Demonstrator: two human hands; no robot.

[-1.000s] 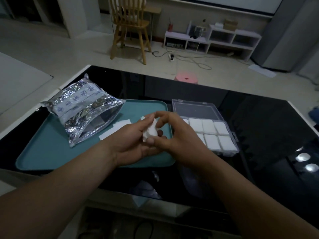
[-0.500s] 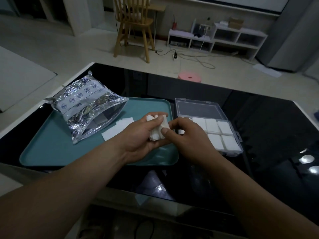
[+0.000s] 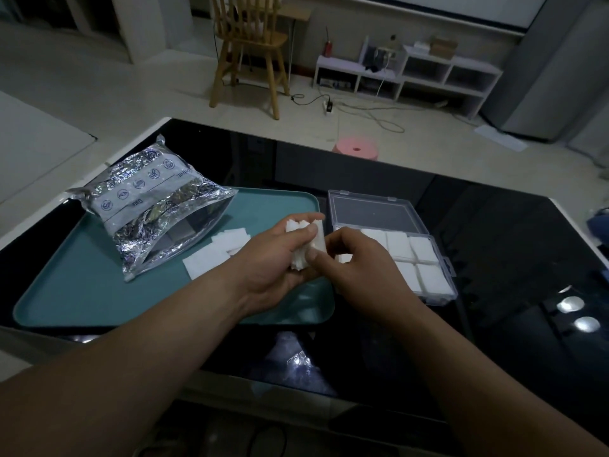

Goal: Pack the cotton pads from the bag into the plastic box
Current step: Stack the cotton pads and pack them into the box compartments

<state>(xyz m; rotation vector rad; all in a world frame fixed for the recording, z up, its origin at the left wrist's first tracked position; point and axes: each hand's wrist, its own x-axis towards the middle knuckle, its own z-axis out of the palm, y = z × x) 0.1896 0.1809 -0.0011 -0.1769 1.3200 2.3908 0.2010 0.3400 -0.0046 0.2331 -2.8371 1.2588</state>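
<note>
Currently left hand [image 3: 273, 262] grips one pad stack [image 3: 296, 225], right hand [image 3: 359, 262] pinches it; one bag [image 3: 155, 206], one box [image 3: 372, 214].

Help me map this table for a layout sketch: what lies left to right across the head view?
Foil bag → loose cotton pads on the tray → stack of cotton pads gripped in the left hand → plastic box.

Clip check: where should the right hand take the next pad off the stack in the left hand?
By the rightmost pad's free edge, pinched from the right: the left hand grips the stack of cotton pads on its left side, leaving that face open toward the right hand and the plastic box.
</note>
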